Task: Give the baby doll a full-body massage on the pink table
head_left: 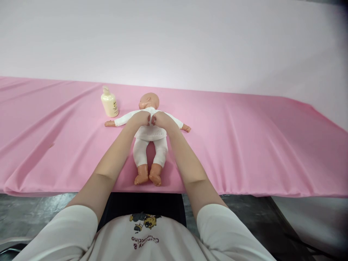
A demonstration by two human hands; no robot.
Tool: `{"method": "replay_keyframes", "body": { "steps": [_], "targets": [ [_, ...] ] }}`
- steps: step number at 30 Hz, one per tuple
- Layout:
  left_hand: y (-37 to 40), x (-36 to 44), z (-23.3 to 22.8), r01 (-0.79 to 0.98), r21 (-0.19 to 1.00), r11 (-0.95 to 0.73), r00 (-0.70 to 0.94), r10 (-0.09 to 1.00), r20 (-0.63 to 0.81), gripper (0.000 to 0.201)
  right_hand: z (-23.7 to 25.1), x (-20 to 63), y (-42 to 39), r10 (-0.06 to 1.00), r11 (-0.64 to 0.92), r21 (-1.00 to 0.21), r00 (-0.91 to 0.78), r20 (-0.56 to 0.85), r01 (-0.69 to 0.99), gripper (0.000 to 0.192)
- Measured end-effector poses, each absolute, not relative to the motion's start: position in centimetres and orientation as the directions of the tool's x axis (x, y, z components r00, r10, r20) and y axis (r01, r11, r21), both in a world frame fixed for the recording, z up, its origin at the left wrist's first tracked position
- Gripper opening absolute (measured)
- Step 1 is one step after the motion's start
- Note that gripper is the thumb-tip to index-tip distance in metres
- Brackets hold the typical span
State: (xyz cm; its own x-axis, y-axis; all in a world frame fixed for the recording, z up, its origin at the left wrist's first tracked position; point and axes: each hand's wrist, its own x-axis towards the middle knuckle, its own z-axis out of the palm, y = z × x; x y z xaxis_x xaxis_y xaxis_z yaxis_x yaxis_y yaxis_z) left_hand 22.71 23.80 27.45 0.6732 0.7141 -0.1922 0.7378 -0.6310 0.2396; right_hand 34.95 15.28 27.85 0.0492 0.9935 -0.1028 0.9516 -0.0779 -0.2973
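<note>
A baby doll [150, 136] in a white long-sleeved top and white trousers lies on its back, its bare feet toward me. Its head is turned to the left and its arms are spread out. My left hand [143, 118] is closed at the middle of the doll's chest, with curled fingers gripping the front of the top. Close beside it, my right hand [160, 119] is likewise closed on the top. A narrow gap separates the two hands. The fingertips are partly hidden, so the exact bit of fabric held does not show.
A cream pump bottle [110, 105] stands left of the doll's head, near its outstretched arm. Pink cloth [217, 145] with folds covers the table, whose front edge runs just below the doll's feet. A white wall [174, 43] rises behind.
</note>
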Motion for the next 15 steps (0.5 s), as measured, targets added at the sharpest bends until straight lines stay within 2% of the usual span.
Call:
{"method": "replay_keyframes", "body": {
  "steps": [3,5,8,11,15],
  "targets": [
    [22.9,22.2,28.2,0.765,0.200,-0.612,0.643,0.735,-0.216,0.028,27.4,35.3,15.5,0.997,-0.066,-0.302,0.050,-0.060,0.951,0.024],
    [22.4,21.9,28.4,0.758,0.196,-0.622,0.651,0.738,-0.178,0.028,27.0,35.6,15.7,0.998,-0.063,-0.306,0.057,-0.028,0.950,0.028],
    [22.2,21.6,28.4,0.731,0.218,-0.646,0.676,0.728,-0.113,0.039,26.3,36.1,16.2,0.997,-0.054,-0.321,0.066,0.026,0.946,0.038],
    [22.7,21.5,27.8,0.722,0.230,-0.652,0.684,0.723,-0.096,0.045,25.5,36.5,16.7,0.996,-0.037,-0.352,0.061,0.058,0.935,0.035],
    [24.1,21.7,26.1,0.698,0.222,-0.681,0.698,0.716,0.004,0.034,24.3,37.1,17.6,0.989,-0.015,-0.389,0.071,0.130,0.921,0.030]
  ]
}}
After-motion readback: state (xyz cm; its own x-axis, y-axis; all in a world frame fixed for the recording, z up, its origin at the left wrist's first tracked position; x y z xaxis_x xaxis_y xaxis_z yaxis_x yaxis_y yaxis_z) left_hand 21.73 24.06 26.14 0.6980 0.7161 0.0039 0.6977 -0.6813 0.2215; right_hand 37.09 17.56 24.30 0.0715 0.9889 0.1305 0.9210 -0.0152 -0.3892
